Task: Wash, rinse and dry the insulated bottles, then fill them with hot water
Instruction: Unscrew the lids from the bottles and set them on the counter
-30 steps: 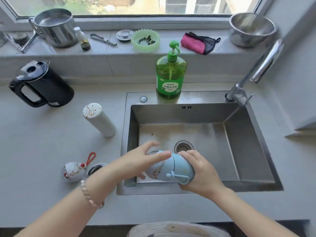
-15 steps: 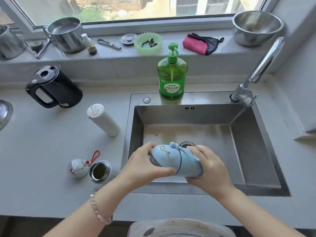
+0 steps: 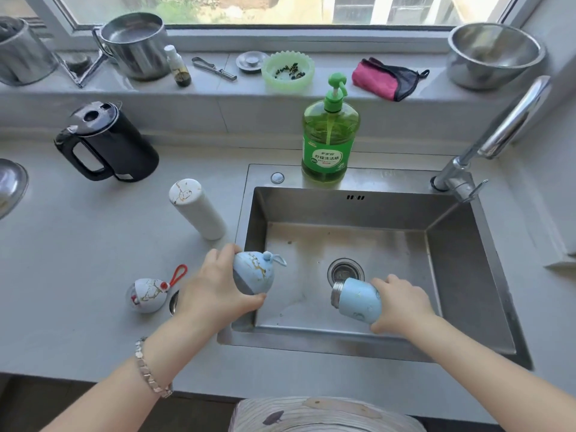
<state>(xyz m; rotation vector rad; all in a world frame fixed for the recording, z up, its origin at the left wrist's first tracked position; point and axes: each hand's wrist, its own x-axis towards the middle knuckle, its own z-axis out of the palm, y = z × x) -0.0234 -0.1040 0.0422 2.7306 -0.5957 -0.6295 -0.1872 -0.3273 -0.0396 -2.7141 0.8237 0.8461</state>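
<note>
My right hand (image 3: 400,302) holds the light blue bottle body (image 3: 358,299) tilted over the sink (image 3: 477,275), its steel mouth pointing left towards the drain (image 3: 345,271). My left hand (image 3: 215,291) grips the blue domed lid (image 3: 254,271) above the sink's left rim. A white bottle (image 3: 196,207) stands upside down on the counter left of the sink. A white lid with a red loop (image 3: 148,294) lies beside another open bottle mouth (image 3: 173,302), mostly hidden behind my left wrist.
A green dish-soap pump bottle (image 3: 329,141) stands behind the sink, the tap (image 3: 498,129) at its right corner. A black kettle (image 3: 107,145) sits on the left counter. On the sill are steel pots, a steel bowl (image 3: 494,54), a green dish and a pink cloth (image 3: 386,77).
The blue lid has come off the bottle. My left hand carried the lid left to the sink rim, and my right hand moved the bottle body right over the basin.
</note>
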